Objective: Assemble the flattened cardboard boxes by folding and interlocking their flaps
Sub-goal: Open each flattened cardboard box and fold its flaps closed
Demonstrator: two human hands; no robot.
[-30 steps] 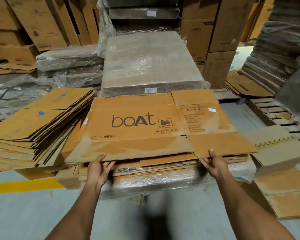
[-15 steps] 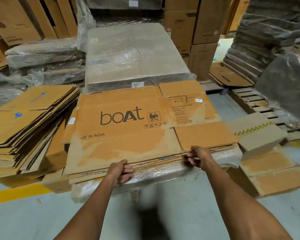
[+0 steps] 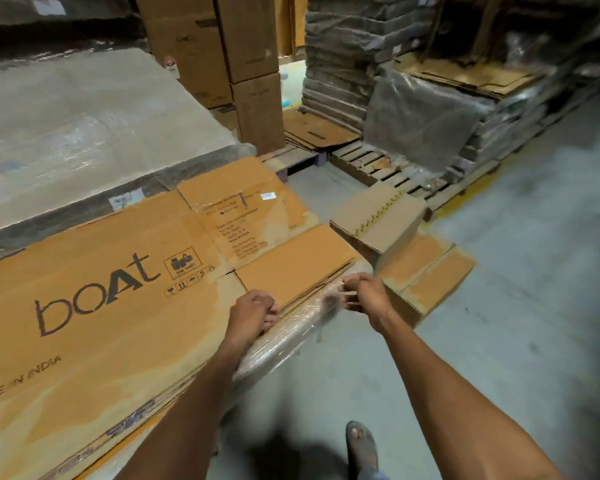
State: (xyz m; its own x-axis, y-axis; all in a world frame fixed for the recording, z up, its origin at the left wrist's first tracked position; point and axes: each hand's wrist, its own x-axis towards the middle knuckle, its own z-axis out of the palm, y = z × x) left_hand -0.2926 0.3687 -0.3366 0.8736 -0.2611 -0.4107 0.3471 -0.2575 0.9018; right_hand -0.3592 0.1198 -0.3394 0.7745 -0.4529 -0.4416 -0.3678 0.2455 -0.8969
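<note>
A flattened brown "boat" cardboard box (image 3: 111, 327) lies on top of a plastic-wrapped stack of flat boxes (image 3: 291, 337). My left hand (image 3: 253, 311) grips the box's near edge, fingers curled under it beside the slit between two flaps. My right hand (image 3: 362, 296) is at the near right corner of the right flap (image 3: 291, 268). Its blurred fingers curl at that flap's edge. The box is still flat.
A larger wrapped stack (image 3: 94, 119) stands behind. A partly folded stapled box (image 3: 378, 220) leans on flat cardboard (image 3: 426, 268) to the right. Wooden pallets (image 3: 374, 161) and tall cartons (image 3: 246, 64) lie beyond. My sandalled foot (image 3: 361, 441) is on the grey floor (image 3: 516, 341).
The view has swung right and closer. Both hands have shifted right along the box's near edge, and the right hand now sits at the flap's corner.
</note>
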